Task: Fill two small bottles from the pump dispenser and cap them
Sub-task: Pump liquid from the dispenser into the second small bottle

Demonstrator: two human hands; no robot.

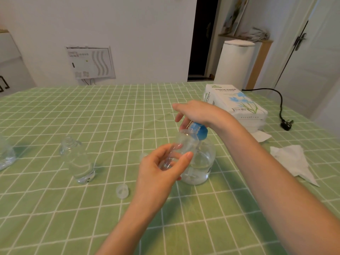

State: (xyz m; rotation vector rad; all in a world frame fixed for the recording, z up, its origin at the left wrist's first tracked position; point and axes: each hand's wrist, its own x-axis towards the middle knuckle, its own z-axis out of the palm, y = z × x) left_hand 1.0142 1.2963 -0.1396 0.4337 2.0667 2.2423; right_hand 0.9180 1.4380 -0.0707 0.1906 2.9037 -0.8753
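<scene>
left hand (160,170) is up off the table, thumb and fingers curled round the lower part of a small bottle (185,142), clear plastic, tilted so its open mouth leans in under the blue pump head (201,132). right hand (196,112) is over the top, palm down on that pump head, fingers stretched out straight and pointing left, gripping nothing. the two hands are near each other, one above the other, not touching. the pump dispenser (204,161) stands on the green checked tablecloth (110,116) just behind the held bottle, its round clear body showing liquid low down. whether anything runs from the spout, can't tell, it's too blurred.

out to the left, a second bottle (79,162) stands upright on the cloth, uncapped, with clear liquid in its lower part. a clear cap (122,191) lies on the cloth between that bottle and the left forearm. at the far left edge, part of another clear container (5,157), cut off by the frame.

to the right, a loose crumpled tissue (294,161) lies beside the right forearm. behind it a white tissue paper pack (237,102) with blue flowers printed on it, and past that a black plug (286,124) with its cable trailing off the table's far corner.
</scene>
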